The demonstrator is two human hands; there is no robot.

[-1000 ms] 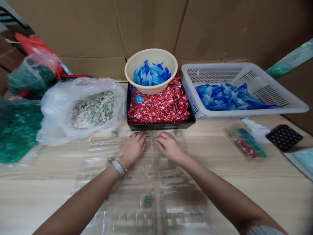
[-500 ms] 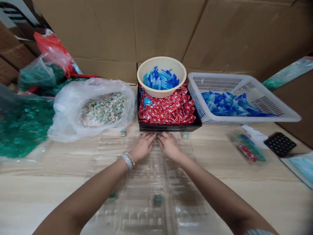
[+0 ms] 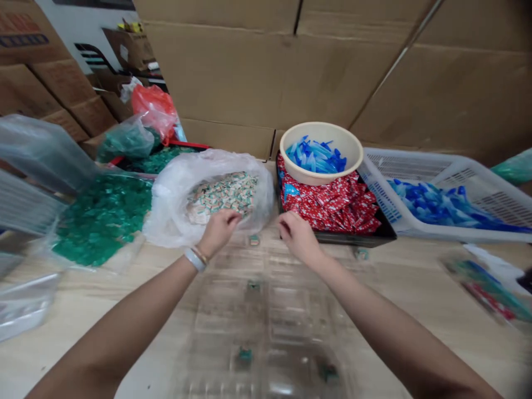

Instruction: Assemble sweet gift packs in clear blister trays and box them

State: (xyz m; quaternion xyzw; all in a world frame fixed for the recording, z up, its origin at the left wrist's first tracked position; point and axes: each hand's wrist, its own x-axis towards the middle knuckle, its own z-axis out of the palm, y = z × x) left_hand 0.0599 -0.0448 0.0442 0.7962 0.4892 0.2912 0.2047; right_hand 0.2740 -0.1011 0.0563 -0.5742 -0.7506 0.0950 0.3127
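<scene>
My left hand [image 3: 218, 231] is over the front edge of a white plastic bag [image 3: 166, 205], its thumb and fingers pinched together. Small beige-and-green pieces [image 3: 220, 191] fill the bag. By the left front corner of a black box [image 3: 357, 238] full of red printed packets [image 3: 332, 208], my right hand [image 3: 300, 237] has its fingers curled closed. Whether either hand holds anything small cannot be made out. Below both hands lie clear plastic trays [image 3: 266, 332], blurred, with a few small green pieces [image 3: 245, 354] on them.
A cream bowl [image 3: 286, 160] of blue pieces sits on the red packets. A white basket [image 3: 415, 230] of blue pieces stands right. Green plastic pieces [image 3: 95, 221] lie in a bag at left, near clear bins [image 3: 41, 144]. Cardboard boxes [image 3: 233, 77] wall the back.
My hands were together, fingers stretched flat by the box's front edge. Now they are apart and curled, the left one at the white bag. The view has turned left.
</scene>
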